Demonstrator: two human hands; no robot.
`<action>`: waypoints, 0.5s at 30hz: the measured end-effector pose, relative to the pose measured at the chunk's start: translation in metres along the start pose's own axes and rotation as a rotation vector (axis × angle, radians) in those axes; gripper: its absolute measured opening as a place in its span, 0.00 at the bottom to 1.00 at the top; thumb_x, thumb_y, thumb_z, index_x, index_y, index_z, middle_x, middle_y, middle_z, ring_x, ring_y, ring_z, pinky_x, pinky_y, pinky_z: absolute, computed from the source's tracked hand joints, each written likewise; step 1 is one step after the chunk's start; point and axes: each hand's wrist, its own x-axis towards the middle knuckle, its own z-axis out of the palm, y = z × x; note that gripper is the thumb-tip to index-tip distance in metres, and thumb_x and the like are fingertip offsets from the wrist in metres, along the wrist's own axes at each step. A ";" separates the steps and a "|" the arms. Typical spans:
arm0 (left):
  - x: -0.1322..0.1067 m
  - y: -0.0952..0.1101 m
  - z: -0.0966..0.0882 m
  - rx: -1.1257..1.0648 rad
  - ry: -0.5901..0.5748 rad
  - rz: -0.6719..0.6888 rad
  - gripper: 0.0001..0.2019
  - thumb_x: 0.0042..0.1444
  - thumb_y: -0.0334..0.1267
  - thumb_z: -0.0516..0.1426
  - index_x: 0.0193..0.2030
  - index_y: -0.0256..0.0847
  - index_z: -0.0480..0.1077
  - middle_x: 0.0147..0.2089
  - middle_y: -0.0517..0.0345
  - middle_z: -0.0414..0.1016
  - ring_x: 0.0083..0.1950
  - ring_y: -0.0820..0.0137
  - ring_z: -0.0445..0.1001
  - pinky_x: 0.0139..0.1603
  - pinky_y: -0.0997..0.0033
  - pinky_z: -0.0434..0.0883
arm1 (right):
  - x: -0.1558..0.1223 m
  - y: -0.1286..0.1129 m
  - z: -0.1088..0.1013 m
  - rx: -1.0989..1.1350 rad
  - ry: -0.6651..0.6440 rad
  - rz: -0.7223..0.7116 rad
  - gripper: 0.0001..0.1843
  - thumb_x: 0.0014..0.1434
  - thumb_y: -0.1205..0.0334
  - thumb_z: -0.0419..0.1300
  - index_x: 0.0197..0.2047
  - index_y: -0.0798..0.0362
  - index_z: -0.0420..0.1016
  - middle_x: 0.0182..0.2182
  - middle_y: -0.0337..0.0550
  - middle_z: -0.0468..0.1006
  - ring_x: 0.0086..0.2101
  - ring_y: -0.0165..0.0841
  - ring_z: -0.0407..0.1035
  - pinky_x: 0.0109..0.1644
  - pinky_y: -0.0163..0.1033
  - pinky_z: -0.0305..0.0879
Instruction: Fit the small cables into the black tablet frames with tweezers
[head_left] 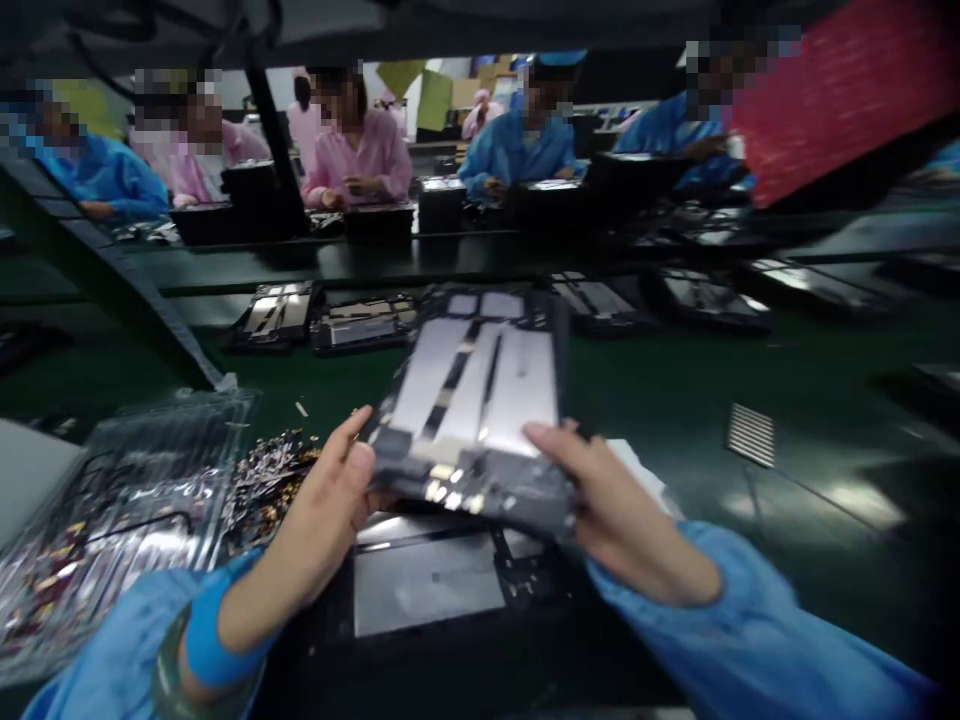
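Both my hands grip an opened tablet (517, 390), black-framed with silver battery panels and small parts along its near edge. My left hand (334, 500) holds its left edge, thumb on the side. On the right edge, my right hand (607, 490) has its thumb over the face and the other fingers tucked beneath, partly hidden. The tablet is lifted and tilted, slightly blurred. Below it another opened tablet (427, 585) lies on the bench, partly covered by the held one. A white sheet-like thing (637, 470) shows behind my right hand.
Left of me are a clear plastic tray (135, 510) of parts and a pile of small metal pieces (274, 470). More opened tablets (364, 325) lie along the green bench (660, 390). A slanted post (150, 270) stands at left; a pink bubble-wrap sheet (847, 95) hangs upper right. Co-workers sit opposite.
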 end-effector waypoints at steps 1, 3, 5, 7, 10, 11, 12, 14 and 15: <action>-0.002 0.001 0.004 0.027 0.106 -0.031 0.42 0.44 0.62 0.60 0.64 0.46 0.57 0.58 0.48 0.70 0.51 0.57 0.75 0.45 0.60 0.77 | -0.006 0.009 -0.002 -0.024 -0.084 0.014 0.15 0.44 0.49 0.66 0.25 0.50 0.69 0.15 0.34 0.65 0.14 0.28 0.58 0.15 0.34 0.58; -0.005 0.006 -0.001 0.057 0.271 -0.102 0.44 0.33 0.57 0.66 0.60 0.47 0.63 0.51 0.52 0.76 0.41 0.60 0.78 0.36 0.67 0.78 | -0.008 0.022 -0.018 -0.090 -0.187 0.000 0.17 0.40 0.49 0.70 0.23 0.51 0.69 0.13 0.32 0.62 0.14 0.25 0.54 0.15 0.32 0.52; -0.004 0.014 -0.021 0.049 0.323 -0.196 0.43 0.27 0.55 0.69 0.55 0.51 0.69 0.45 0.56 0.79 0.35 0.61 0.79 0.30 0.70 0.77 | -0.003 0.030 -0.047 -0.113 -0.118 -0.076 0.17 0.41 0.49 0.70 0.22 0.52 0.72 0.15 0.35 0.66 0.15 0.25 0.54 0.16 0.33 0.51; -0.001 0.021 -0.045 0.098 0.290 -0.302 0.37 0.24 0.56 0.69 0.49 0.55 0.74 0.42 0.58 0.81 0.35 0.59 0.79 0.28 0.69 0.77 | 0.005 0.035 -0.081 -0.075 0.071 -0.160 0.17 0.45 0.46 0.66 0.23 0.52 0.75 0.27 0.43 0.76 0.19 0.26 0.58 0.19 0.34 0.55; 0.007 0.023 -0.075 0.337 0.128 -0.373 0.30 0.28 0.60 0.67 0.43 0.58 0.77 0.47 0.61 0.79 0.42 0.53 0.79 0.35 0.63 0.79 | 0.015 0.046 -0.121 -0.030 0.240 -0.218 0.21 0.49 0.40 0.61 0.25 0.52 0.77 0.41 0.48 0.78 0.27 0.30 0.66 0.26 0.36 0.63; 0.009 0.022 -0.082 0.450 0.059 -0.344 0.28 0.31 0.60 0.66 0.43 0.58 0.77 0.50 0.62 0.78 0.45 0.53 0.78 0.39 0.62 0.78 | 0.017 0.051 -0.128 -0.024 0.264 -0.217 0.24 0.50 0.38 0.59 0.25 0.52 0.78 0.39 0.49 0.79 0.27 0.31 0.67 0.26 0.37 0.64; 0.011 0.019 -0.087 0.564 -0.007 -0.296 0.27 0.34 0.60 0.64 0.44 0.58 0.77 0.52 0.63 0.77 0.48 0.53 0.77 0.43 0.62 0.78 | 0.018 0.056 -0.132 -0.020 0.277 -0.212 0.27 0.51 0.35 0.57 0.25 0.52 0.77 0.34 0.49 0.79 0.25 0.32 0.67 0.24 0.37 0.64; 0.013 0.013 -0.093 0.767 -0.098 -0.180 0.26 0.39 0.60 0.62 0.47 0.58 0.75 0.53 0.63 0.76 0.50 0.54 0.76 0.45 0.61 0.77 | 0.020 0.066 -0.133 -0.013 0.282 -0.200 0.32 0.52 0.30 0.53 0.25 0.53 0.76 0.26 0.48 0.77 0.21 0.31 0.65 0.21 0.37 0.63; 0.012 0.011 -0.095 0.859 -0.105 -0.112 0.25 0.41 0.60 0.61 0.48 0.59 0.74 0.53 0.63 0.76 0.52 0.54 0.75 0.45 0.60 0.77 | 0.020 0.070 -0.131 -0.011 0.280 -0.199 0.32 0.52 0.30 0.52 0.26 0.53 0.75 0.25 0.48 0.76 0.20 0.30 0.66 0.22 0.37 0.65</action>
